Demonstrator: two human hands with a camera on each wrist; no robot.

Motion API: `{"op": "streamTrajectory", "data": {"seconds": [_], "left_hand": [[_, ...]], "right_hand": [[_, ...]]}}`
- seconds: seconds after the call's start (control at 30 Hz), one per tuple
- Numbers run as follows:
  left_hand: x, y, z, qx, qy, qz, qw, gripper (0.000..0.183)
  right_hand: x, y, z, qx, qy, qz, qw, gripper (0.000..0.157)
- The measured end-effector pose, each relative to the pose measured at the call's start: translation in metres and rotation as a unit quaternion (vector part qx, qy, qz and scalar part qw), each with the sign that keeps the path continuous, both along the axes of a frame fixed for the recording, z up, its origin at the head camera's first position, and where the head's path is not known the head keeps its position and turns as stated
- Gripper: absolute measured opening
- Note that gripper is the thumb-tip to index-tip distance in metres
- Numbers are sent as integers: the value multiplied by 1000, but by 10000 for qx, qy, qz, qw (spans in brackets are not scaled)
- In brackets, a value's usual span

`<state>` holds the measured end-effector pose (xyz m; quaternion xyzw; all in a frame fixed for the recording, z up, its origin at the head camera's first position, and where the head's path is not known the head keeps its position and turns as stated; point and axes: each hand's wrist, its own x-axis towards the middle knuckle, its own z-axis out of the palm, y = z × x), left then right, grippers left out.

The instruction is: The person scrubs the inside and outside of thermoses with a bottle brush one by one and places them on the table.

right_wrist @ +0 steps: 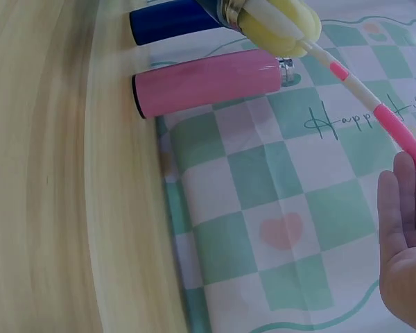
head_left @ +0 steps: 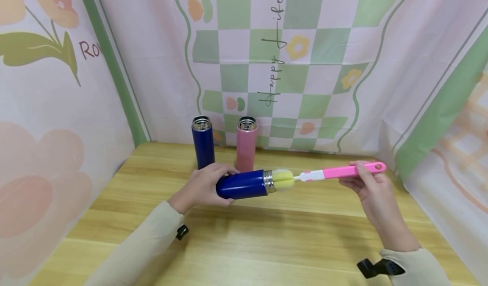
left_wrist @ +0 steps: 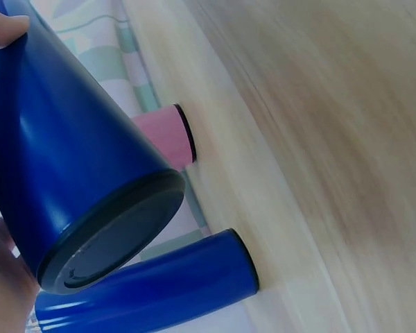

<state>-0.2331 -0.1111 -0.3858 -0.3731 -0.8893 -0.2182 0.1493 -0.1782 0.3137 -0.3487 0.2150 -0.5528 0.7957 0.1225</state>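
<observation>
My left hand (head_left: 207, 186) grips a blue thermos bottle (head_left: 244, 184) around its base end, holding it nearly level above the table with its steel mouth to the right. In the left wrist view the dark bottom of this bottle (left_wrist: 69, 152) faces the camera. My right hand (head_left: 371, 192) pinches the pink handle of a bottle brush (head_left: 343, 172). The brush's yellow and white sponge head (right_wrist: 281, 28) is at the bottle's mouth, part of it outside; how far it reaches inside is hidden.
Behind the hands, a second blue bottle (head_left: 203, 144) and a pink bottle (head_left: 247, 144) stand upright without lids on the wooden table (head_left: 244, 243). A checkered curtain (head_left: 297, 78) hangs along the table's back edge, with more printed cloth at both sides.
</observation>
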Motion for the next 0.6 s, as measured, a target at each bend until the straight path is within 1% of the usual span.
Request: {"op": "streamTrajectory", "data": {"seconds": [0.13,0.43,0.6], "left_hand": [[1,-1,0,-35,-37,61,10000,69],[2,-8,-3,-67,-33,136,9999,69],[2,-16,-7,-134,-99,286,9995,70]], "right_hand": [[-1,4,1,-161,3,10,9999,22],[-1,11,0,-529,-96,-162,9984,21],[-1,23,0,-874,-6,-65,9961,23]]}}
